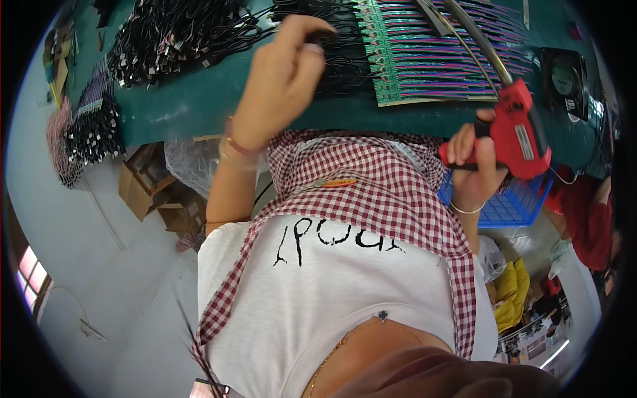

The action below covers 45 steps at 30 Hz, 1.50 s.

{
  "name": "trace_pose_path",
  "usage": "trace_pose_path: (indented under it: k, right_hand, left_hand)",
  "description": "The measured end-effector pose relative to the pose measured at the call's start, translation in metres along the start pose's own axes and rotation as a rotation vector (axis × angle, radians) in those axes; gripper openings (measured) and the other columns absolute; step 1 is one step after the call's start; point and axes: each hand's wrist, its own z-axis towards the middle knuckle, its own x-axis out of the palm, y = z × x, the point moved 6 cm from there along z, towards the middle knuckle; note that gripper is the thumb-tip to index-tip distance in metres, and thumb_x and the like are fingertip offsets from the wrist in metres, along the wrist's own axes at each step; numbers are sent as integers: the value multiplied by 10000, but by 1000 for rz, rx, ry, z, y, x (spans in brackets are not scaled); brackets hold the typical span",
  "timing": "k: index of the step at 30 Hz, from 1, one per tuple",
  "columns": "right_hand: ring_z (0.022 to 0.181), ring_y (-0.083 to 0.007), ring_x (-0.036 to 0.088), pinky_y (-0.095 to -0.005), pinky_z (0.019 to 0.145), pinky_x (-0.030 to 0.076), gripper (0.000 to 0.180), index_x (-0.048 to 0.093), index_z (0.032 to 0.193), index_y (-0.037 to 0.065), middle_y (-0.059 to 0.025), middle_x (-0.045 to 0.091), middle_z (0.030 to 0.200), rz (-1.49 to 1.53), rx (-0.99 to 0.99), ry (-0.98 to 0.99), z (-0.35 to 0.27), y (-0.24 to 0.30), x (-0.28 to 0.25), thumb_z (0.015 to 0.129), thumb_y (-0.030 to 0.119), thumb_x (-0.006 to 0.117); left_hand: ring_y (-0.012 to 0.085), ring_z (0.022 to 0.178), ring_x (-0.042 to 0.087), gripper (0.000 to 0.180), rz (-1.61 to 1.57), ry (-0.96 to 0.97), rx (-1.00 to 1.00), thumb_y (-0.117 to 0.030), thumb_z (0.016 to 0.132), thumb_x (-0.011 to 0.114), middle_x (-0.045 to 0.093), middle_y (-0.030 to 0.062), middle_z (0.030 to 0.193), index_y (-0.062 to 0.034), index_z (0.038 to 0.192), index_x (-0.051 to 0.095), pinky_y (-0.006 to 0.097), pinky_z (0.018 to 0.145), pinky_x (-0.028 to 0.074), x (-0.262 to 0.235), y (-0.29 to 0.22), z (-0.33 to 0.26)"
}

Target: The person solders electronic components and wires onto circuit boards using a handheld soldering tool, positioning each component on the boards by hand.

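Note:
My right hand (479,166) is wrapped round the handle of a red and black soldering gun (524,136). The gun's metal tubes reach up and left over a row of green circuit boards (385,63). Thin purple, pink and dark wires (444,66) run rightward from those boards. My left hand (282,79) is curled closed just left of the boards, above black cables (342,66) that lead to them. Something small and dark shows at its fingertips, too unclear to name.
Heaped black cables with small connectors (179,40) lie at the table's far left. More cable bundles (93,126) hang over its left edge. A round-centred black device (564,83) sits at right. Below are cardboard boxes (149,182) and a blue plastic basket (517,205).

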Motion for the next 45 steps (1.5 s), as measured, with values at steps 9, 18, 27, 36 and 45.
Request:
trace_pose_path:
  k: [9,18,27,36,45]
  right_hand:
    - [855,-222,606,-323,765,491,392,449,1140,-42,-165,604,936,-160,12,72,43,-1,51,774,-33,588]
    - [795,-176,563,-291,714,478,444,470,1126,-30,-107,575,845,-115,83,77,38,-9,52,712,-50,626]
    - [776,-160,567,-260,658,476,427,469,1123,-28,-98,574,849,-262,58,65,35,-2,43,723,-80,611]
    - [745,-95,563,-225,653,452,277,532,1028,-19,-28,599,821,-309,36,54,32,-2,52,762,-26,612]
    - [741,-122,573,-243,651,476,415,457,1137,-39,-83,603,851,-518,-35,93,29,-6,51,752,-80,605]
  left_hand:
    - [88,560,505,116,-72,229,110,-68,838,522,596,60,694,-6,921,574,228,515,395,52,-38,-13]
    - [136,650,578,105,-197,180,228,-76,829,548,609,76,734,11,888,556,245,605,451,58,-45,-15]
    - [109,633,540,151,-222,336,196,-126,857,549,578,59,711,25,868,552,235,599,441,69,-41,-15]
    - [114,628,523,53,-205,123,270,13,735,592,556,50,736,9,774,556,229,567,421,58,-48,-13]
    - [182,616,532,131,34,54,432,52,662,611,507,75,690,5,757,536,258,531,427,53,-55,-13]
